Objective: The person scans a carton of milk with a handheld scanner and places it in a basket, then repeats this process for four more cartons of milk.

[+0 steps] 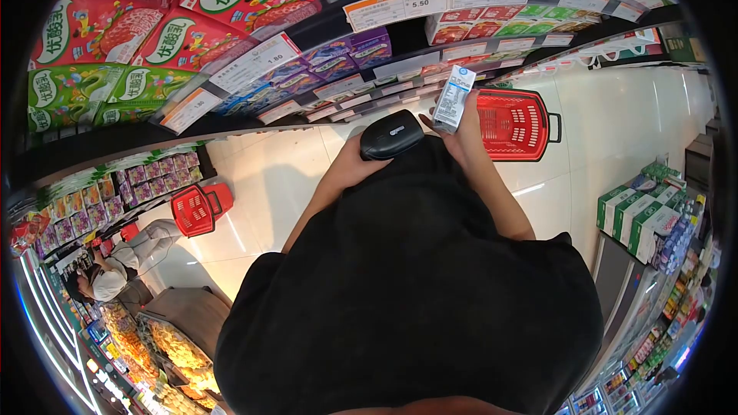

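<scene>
My left hand (348, 167) is closed round a black rounded object (393, 137) with a small pale logo, held in front of my waist; I cannot make out exactly what it is. In my right hand (467, 142) is a small white drink carton (453, 97), tilted, with a printed side panel facing up. A red shopping basket (543, 119) with a black handle is on the floor just right of that hand. Both hands are close to my body, below the shelf edge.
Ahead runs a shelf with red cartons (115, 19), green cartons (146, 84), purple packs (370, 48) and price tags (400, 5). Another red basket (194, 211) is on the left, near a person (115, 277). Boxed goods (638, 215) are stacked at the right.
</scene>
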